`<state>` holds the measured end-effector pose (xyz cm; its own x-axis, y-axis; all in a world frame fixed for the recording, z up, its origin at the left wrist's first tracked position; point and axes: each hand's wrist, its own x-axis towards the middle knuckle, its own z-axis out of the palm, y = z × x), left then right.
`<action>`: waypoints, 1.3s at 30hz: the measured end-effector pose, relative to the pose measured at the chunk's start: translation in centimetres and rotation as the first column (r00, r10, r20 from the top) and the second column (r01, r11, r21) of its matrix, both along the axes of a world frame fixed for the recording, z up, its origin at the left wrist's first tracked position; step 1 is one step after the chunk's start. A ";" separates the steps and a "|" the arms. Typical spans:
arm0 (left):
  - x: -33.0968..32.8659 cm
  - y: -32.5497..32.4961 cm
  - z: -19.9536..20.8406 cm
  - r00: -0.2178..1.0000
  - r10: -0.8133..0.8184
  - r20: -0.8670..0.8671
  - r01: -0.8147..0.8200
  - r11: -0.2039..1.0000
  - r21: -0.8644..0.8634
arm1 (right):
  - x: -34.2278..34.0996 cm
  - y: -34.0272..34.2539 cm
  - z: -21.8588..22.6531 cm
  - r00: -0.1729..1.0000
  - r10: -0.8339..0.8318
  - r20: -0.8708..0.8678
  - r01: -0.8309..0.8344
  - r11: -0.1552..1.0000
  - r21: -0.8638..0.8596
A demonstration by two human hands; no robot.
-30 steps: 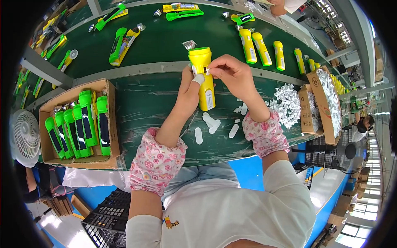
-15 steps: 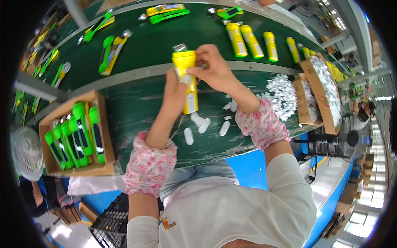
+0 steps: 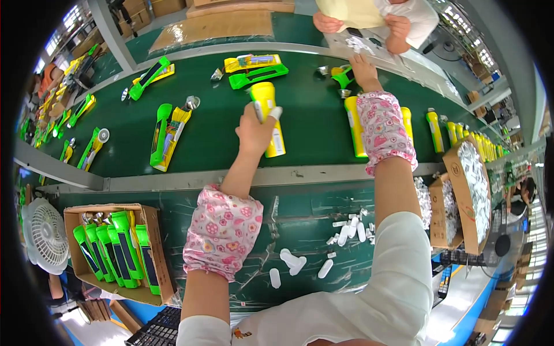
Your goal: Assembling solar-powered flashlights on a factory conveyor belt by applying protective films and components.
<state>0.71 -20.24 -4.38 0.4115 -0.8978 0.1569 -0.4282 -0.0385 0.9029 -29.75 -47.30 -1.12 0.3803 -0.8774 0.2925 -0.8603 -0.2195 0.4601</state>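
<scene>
My left hand (image 3: 254, 131) is closed round a yellow flashlight (image 3: 276, 137), standing tilted on the far green belt; its thumb wears a white cover. At the far side, my right hand (image 3: 365, 73) is stretched out with fingers extended, beside an opened green flashlight casing (image 3: 344, 76) with a silver reflector. Whether the fingertips touch that casing, I cannot tell. Under my right sleeve stand yellow flashlights, one (image 3: 354, 124) partly covered. To the left lie opened flashlights with green (image 3: 161, 134) and yellow halves, wires showing.
A carton (image 3: 166, 254) of green flashlights stands at left, near a white fan (image 3: 47, 236). White oval pieces (image 3: 275, 278) lie on the near bench. Cartons (image 3: 470, 196) of small white parts stand at right. Across the belt, another person's hands (image 3: 397, 29) hold a yellowish sheet.
Both hands have moved forward from the near bench to the belt. My left hand carried the yellow flashlight along; my right hand let go of it and reached far right.
</scene>
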 end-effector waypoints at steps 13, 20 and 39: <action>-4.8 8.9 6.4 0.780 -0.388 -0.492 0.289 0.920 -0.266 | 0.8 19.5 10.7 0.744 0.357 0.565 -0.497 0.861 0.111; -8.6 15.9 8.0 0.105 -0.369 -0.923 0.353 0.882 -0.313 | 6.0 38.3 11.2 0.601 0.280 0.748 -0.513 0.853 0.093; -3.2 20.0 3.4 -0.033 -0.400 -0.916 0.260 0.881 -0.394 | 1.8 49.9 0.5 0.780 -0.072 0.622 -0.089 0.971 0.223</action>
<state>-2.52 -0.26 -1.00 -0.0953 -0.9954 -0.0109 0.8756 -0.0891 0.4748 -27.94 2.56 -0.61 0.1931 -0.9460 0.2605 -0.9365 -0.2569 -0.2385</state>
